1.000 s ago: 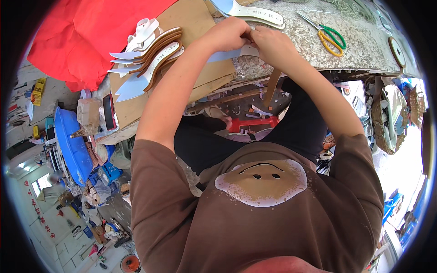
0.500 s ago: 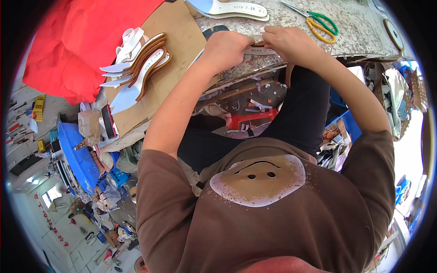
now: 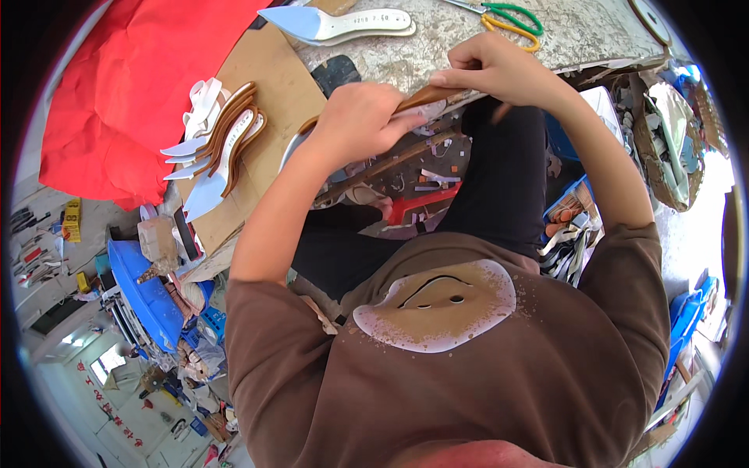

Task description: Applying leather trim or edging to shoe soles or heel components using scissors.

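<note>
At the table's front edge my left hand (image 3: 355, 118) is closed round a shoe insole, whose pale tip shows beside the wrist. A brown strip (image 3: 424, 96) runs along the insole's edge from my left fingers toward the right. The strip's other end is pinched in my right hand (image 3: 493, 69), thumb against bent fingers, and a loose tail of it hangs below. Most of the insole is hidden by my left hand. Beyond my hands lie white insoles with light-blue tips (image 3: 367, 25). Farther right are scissors (image 3: 515, 23) with green and yellow handles.
On the left, brown-edged insoles (image 3: 234, 152) are stacked on a cardboard sheet (image 3: 281, 86) beside a red sheet (image 3: 140, 101). A dark flat piece (image 3: 337, 74) lies near my left hand. Below the worn tabletop are scraps and a red stool (image 3: 421, 203). A blue basin (image 3: 144, 288) stands left.
My right hand has drawn up and away from my left, with the brown strip stretched between them. My left hand has shifted left and slightly down. The view has also shifted.
</note>
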`<state>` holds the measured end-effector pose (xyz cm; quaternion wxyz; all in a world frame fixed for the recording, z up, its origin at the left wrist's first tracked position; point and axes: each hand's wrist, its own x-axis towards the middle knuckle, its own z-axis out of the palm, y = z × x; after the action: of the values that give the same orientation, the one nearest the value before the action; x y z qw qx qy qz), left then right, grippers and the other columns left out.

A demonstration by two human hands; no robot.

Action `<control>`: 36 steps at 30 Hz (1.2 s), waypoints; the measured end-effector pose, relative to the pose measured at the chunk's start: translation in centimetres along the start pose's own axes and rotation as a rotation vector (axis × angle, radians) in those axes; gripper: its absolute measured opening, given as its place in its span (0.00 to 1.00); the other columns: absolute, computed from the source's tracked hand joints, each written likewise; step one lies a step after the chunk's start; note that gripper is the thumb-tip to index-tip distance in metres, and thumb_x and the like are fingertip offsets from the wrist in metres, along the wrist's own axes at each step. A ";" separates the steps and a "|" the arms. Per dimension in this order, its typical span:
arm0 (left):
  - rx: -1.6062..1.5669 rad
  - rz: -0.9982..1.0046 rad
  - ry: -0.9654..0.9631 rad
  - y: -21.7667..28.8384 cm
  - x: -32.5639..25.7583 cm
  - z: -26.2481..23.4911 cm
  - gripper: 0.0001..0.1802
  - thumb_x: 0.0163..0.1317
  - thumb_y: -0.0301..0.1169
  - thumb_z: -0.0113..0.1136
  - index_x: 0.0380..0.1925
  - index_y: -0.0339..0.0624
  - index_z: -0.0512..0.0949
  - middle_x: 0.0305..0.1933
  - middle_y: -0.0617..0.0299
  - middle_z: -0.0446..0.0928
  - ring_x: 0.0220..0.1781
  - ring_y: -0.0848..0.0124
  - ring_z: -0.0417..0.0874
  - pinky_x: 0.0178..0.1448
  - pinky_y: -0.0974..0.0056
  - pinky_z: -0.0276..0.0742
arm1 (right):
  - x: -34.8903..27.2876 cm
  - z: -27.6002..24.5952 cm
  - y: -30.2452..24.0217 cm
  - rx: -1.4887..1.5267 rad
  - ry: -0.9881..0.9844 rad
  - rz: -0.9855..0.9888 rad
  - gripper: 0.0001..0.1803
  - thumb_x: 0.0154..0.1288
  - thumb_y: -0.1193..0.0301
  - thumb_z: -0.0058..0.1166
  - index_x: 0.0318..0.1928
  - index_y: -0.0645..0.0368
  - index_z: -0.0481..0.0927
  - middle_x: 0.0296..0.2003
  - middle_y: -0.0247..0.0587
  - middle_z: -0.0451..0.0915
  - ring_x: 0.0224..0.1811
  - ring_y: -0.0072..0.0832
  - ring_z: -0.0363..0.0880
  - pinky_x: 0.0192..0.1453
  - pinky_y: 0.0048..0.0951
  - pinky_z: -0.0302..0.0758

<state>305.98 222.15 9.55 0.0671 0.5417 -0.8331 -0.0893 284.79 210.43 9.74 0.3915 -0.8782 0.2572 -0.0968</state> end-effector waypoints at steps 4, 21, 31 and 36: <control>-0.178 -0.008 0.151 2.8 -5.9 -0.7 0.17 0.57 0.45 0.65 0.26 0.40 0.79 0.24 0.55 0.77 0.28 0.54 0.79 0.31 0.54 0.73 | -2.2 2.0 -1.1 0.348 -0.135 -0.016 0.28 0.67 0.59 0.60 0.15 0.56 0.63 0.15 0.20 0.57 0.20 0.12 0.52 0.23 0.23 0.49; -1.050 -0.492 1.162 7.2 -14.0 0.7 0.16 0.68 0.39 0.61 0.31 0.35 0.79 0.26 0.72 0.73 0.28 0.83 0.67 0.31 0.74 0.62 | -2.3 10.5 -10.6 0.932 0.319 -0.149 0.06 0.68 0.73 0.59 0.41 0.62 0.80 0.23 0.25 0.76 0.25 0.07 0.69 0.28 0.12 0.61; -1.183 -0.598 1.481 6.4 -10.4 -0.2 0.14 0.68 0.38 0.62 0.36 0.35 0.80 0.28 0.73 0.75 0.30 0.84 0.71 0.36 0.75 0.67 | 1.2 14.1 -14.7 0.486 0.422 -0.276 0.06 0.63 0.73 0.61 0.34 0.61 0.77 0.23 0.39 0.81 0.23 0.28 0.80 0.30 0.24 0.74; -1.358 -0.673 1.284 5.4 -10.2 0.0 0.09 0.64 0.29 0.62 0.38 0.33 0.81 0.32 0.65 0.81 0.30 0.79 0.80 0.35 0.72 0.75 | 1.6 13.4 -13.4 0.052 0.510 -0.370 0.08 0.59 0.70 0.62 0.34 0.57 0.75 0.29 0.39 0.74 0.26 0.42 0.77 0.26 0.37 0.73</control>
<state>305.24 233.63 10.59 0.7727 0.5423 -0.2136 -0.2515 296.14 225.69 10.56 0.3123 -0.8473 0.1806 -0.3897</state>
